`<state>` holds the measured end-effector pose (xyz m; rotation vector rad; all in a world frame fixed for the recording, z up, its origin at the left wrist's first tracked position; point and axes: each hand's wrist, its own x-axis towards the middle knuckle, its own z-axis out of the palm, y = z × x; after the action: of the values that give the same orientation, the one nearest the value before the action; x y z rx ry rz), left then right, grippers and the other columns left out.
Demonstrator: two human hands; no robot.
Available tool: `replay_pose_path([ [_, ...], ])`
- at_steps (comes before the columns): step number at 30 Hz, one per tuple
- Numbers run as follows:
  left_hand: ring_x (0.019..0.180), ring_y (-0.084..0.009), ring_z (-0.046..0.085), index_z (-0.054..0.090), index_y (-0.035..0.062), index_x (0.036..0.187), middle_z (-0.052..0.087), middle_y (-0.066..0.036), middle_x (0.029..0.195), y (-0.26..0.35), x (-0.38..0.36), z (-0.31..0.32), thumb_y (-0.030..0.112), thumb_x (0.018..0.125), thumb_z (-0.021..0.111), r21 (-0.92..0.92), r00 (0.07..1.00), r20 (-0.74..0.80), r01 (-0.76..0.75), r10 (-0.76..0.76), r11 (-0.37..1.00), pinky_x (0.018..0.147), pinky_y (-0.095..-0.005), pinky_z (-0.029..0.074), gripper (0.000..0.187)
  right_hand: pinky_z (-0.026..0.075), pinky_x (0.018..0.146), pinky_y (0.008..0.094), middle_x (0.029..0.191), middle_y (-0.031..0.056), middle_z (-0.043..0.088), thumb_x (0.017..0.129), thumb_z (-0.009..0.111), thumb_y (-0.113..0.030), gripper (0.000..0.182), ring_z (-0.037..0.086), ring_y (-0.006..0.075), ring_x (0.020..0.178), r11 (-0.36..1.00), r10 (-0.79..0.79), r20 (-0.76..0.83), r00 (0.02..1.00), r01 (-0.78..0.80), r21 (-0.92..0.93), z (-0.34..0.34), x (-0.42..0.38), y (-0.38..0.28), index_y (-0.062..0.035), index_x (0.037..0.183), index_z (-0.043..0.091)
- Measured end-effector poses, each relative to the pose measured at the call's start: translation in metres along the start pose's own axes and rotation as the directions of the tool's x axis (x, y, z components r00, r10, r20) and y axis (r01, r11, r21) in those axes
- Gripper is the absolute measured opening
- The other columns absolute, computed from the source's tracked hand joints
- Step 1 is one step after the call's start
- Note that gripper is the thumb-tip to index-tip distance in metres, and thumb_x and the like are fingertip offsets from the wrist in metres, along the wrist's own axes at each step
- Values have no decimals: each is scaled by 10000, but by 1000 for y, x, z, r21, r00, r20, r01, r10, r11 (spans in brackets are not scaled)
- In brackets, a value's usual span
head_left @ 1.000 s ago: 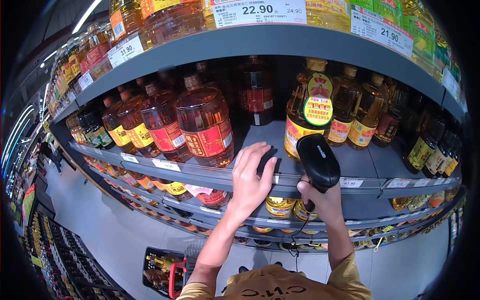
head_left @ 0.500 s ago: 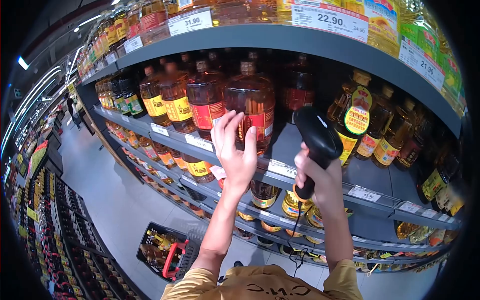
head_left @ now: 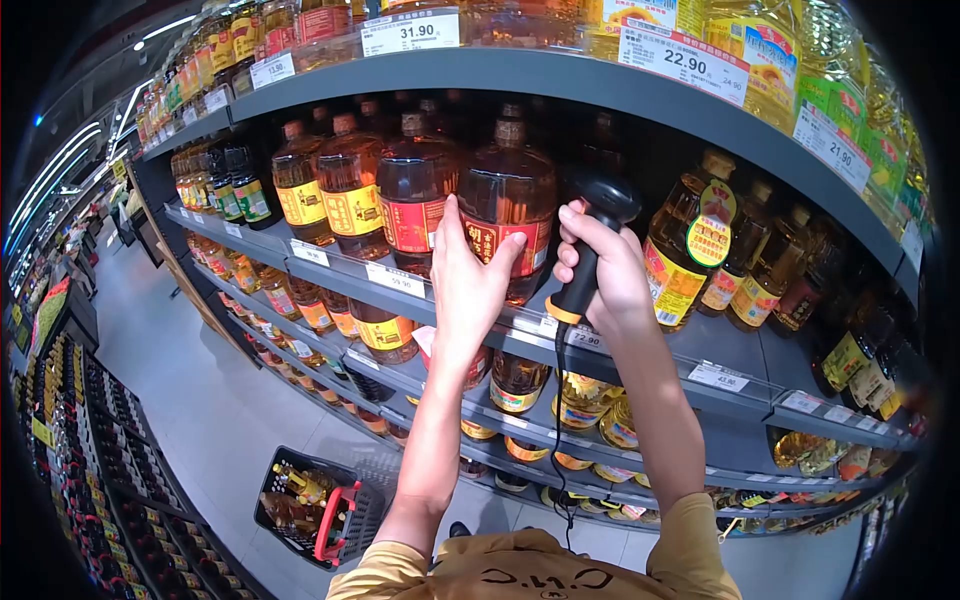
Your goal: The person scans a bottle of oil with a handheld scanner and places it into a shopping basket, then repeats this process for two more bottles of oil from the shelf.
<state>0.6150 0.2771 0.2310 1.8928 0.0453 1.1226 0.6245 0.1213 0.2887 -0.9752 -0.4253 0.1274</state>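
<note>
In the head view, along the upper shelf's front edge (head_left: pixel 500 76), price tags (head_left: pixel 410 33) read 31.90, 22.90 and 21.90; on the middle shelf's edge (head_left: pixel 650 362), another tag (head_left: pixel 584 338) reads 72.90. Near that edge stands a red-labelled bottle (head_left: pixel 508 182) of amber liquid. The left hand (head_left: pixel 468 290), fingers spread, is at its label, contact unclear; the right hand (head_left: pixel 618 268) grips a black scanner (head_left: pixel 606 200). A floor basket (head_left: pixel 368 497) holds bottles (head_left: pixel 305 485).

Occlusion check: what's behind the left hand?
The red-labelled oil bottle nearest the barcode scanner, upper body and part of the label showing. The left hand hides its lower left; printing there can't be seen.
</note>
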Motion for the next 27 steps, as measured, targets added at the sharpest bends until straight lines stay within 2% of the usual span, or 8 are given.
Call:
replay_pose_path([
  [3, 1269, -375, 555, 391, -87, 1440, 545, -301, 1355, 6, -1, 1, 286, 792, 817, 65, 997, -67, -28, 32, 998, 1075, -412, 423, 861, 429, 526, 234, 765, -11, 522, 918, 691, -113, 132, 514, 70, 613, 1000, -18, 0, 1000, 18, -11, -5, 10, 4, -93, 969, 571],
  [7, 1188, -449, 541, 379, -77, 1416, 543, -296, 1255, 13, -2, 2, 326, 791, 815, 129, 997, -48, -47, 53, 990, 1009, -481, 439, 862, 445, 503, 242, 726, -12, 528, 879, 718, -91, 159, 525, 73, 578, 999, -29, -51, 998, 30, 30, -11, 19, 8, -99, 895, 560],
  [14, 1223, -416, 544, 370, -62, 1441, 512, -283, 1316, 26, 0, 3, 369, 740, 850, 284, 1000, -21, -6, 13, 959, 1043, -453, 433, 952, 437, 510, 248, 719, -17, 525, 886, 704, -89, 124, 513, 75, 579, 997, -39, -105, 994, 45, 59, -8, 27, 15, -102, 861, 584],
  [17, 1193, -463, 522, 343, -76, 1440, 503, -281, 1287, 16, 9, -2, 382, 739, 851, 229, 997, 51, -73, 62, 971, 1008, -481, 446, 980, 438, 513, 247, 722, -17, 524, 884, 709, -93, 131, 517, 77, 581, 997, -39, -92, 995, 45, 65, -10, 28, 15, -102, 864, 580],
  [18, 1234, -430, 536, 307, -91, 1460, 505, -306, 1328, 13, 14, -4, 372, 736, 857, 204, 992, 84, -109, 93, 973, 1042, -455, 439, 1021, 439, 514, 247, 724, -17, 524, 884, 710, -95, 133, 519, 78, 582, 997, -37, -87, 996, 43, 69, -11, 28, 16, -103, 866, 579],
  [21, 1242, -370, 571, 271, -107, 1476, 521, -326, 1346, -2, 33, -6, 348, 734, 859, -117, 974, 218, -35, 60, 993, 1054, -422, 441, 1051, 439, 513, 248, 734, -13, 525, 883, 713, -99, 140, 521, 79, 581, 997, -28, -89, 996, 34, 67, -15, 29, 14, -103, 871, 574],
  [22, 1226, -319, 596, 241, -118, 1487, 545, -325, 1338, -3, 39, -8, 330, 725, 865, -136, 964, 262, -20, 55, 991, 1043, -387, 455, 1082, 440, 513, 248, 740, -9, 528, 882, 715, -101, 145, 526, 80, 584, 996, -22, -87, 996, 29, 79, -17, 29, 14, -101, 883, 570],
  [27, 1222, -306, 594, 121, -122, 1519, 554, -299, 1345, -5, 52, -11, 321, 706, 886, -155, 927, 367, -26, 82, 988, 1040, -372, 467, 1201, 444, 516, 245, 752, -3, 528, 886, 714, -92, 161, 521, 79, 594, 998, -30, -80, 996, 35, 56, -23, 29, 11, -85, 903, 554],
])
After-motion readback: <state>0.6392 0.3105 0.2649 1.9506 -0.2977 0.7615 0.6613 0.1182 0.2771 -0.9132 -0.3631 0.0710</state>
